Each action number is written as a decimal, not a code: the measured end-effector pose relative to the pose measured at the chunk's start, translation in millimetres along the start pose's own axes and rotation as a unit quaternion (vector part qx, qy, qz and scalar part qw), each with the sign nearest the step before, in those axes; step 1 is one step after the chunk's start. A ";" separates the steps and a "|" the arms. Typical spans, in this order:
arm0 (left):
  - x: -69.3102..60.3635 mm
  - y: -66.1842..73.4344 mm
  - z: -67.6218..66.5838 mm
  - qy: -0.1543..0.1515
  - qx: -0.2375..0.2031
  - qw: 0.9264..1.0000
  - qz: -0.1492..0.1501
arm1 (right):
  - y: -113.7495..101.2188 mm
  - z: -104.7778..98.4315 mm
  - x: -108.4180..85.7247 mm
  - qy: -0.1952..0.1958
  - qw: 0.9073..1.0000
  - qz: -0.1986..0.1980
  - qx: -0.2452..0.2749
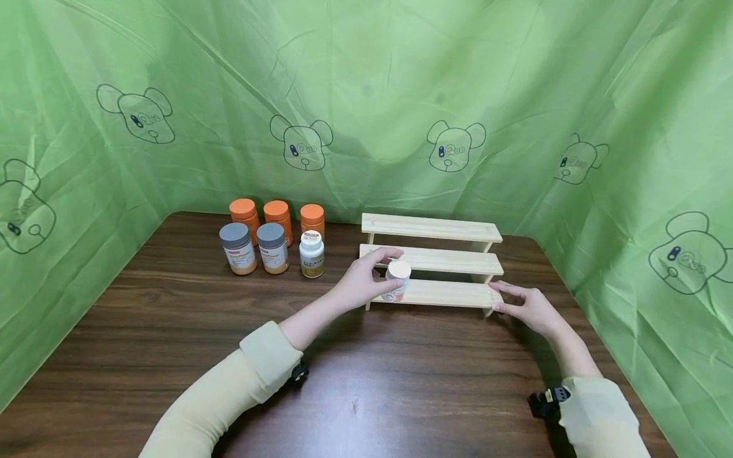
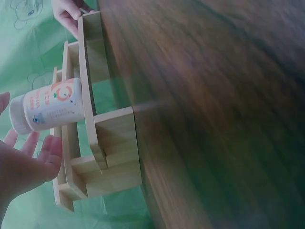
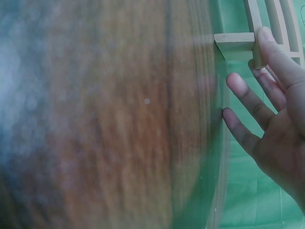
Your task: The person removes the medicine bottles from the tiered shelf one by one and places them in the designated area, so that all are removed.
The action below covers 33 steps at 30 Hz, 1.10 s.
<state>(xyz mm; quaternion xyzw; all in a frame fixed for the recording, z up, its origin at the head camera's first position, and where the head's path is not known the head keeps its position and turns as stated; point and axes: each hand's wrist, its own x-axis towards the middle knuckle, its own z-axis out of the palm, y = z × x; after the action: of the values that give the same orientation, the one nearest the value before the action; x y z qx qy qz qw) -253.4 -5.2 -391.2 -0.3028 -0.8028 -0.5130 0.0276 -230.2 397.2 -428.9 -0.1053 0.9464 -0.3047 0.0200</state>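
A white bottle [image 1: 398, 275] with an orange-printed label stands upright near the left end of the lowest tier of a three-tier wooden rack [image 1: 452, 294]. My left hand [image 1: 362, 280] is around its upper part, thumb nearer me and fingers beyond. In the left wrist view, the left hand's loosely bent fingers [image 2: 50, 152] lie beside the bottle [image 2: 55, 106], with some space between. At the rack's right end, my right hand [image 1: 529, 308] pinches the end of the lowest board between thumb and index finger; its other fingers [image 3: 248, 98] are spread out.
Left of the rack stand two grey-lidded jars [image 1: 239, 251], a small white bottle with a gold label [image 1: 312, 256], and three orange-capped orange bottles [image 1: 243, 213] behind them. Green cloth [image 1: 378, 76] hangs around the dark wooden table [image 1: 355, 394].
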 end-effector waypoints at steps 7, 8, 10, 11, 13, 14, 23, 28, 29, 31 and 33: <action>-0.1 1.9 6.5 -0.008 0.001 1.000 -0.002 | -4.8 -1.7 -1.2 -0.005 1.000 -0.007 0.011; -0.5 2.2 7.0 -0.009 0.000 1.000 -0.003 | -5.1 -1.6 -1.3 -0.005 1.000 -0.007 0.011; -0.3 2.3 7.7 -0.008 0.001 1.000 -0.005 | -5.1 -1.2 -1.3 -0.003 1.000 -0.007 0.006; -0.1 2.0 8.0 -0.008 0.002 1.000 -0.006 | -5.0 -1.1 -1.3 -0.003 1.000 -0.006 0.005; 0.3 1.5 8.3 -0.006 0.004 1.000 -0.009 | -5.0 -0.7 -1.3 -0.001 1.000 -0.004 0.004; 0.4 1.2 8.3 -0.005 0.003 1.000 -0.010 | -4.7 -0.7 -1.2 -0.001 1.000 -0.003 0.004; 1.7 -0.4 8.2 -0.001 -0.008 1.000 -0.010 | -7.3 -3.3 -1.6 -0.005 1.000 -0.008 0.018; 0.5 0.4 7.0 0.000 -0.010 1.000 -0.013 | -6.8 -2.4 -1.4 -0.005 1.000 -0.006 0.009; -0.3 1.1 6.4 -0.001 -0.010 1.000 -0.015 | -6.3 -2.0 -1.3 -0.004 1.000 -0.004 0.007; -1.9 3.0 4.7 -0.001 -0.011 1.000 -0.017 | -5.0 -1.2 -1.0 -0.001 1.000 -0.002 0.005; -3.8 5.5 2.5 0.001 -0.013 1.000 -0.022 | -3.9 -0.7 -0.8 0.000 1.000 -0.002 0.005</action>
<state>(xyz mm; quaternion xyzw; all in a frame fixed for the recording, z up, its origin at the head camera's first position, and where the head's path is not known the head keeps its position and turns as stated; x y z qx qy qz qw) -246.8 -3.3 -389.3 -0.2846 -0.8026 -0.5241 0.0134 -228.7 394.7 -426.1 -0.1073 0.9447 -0.3092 0.0196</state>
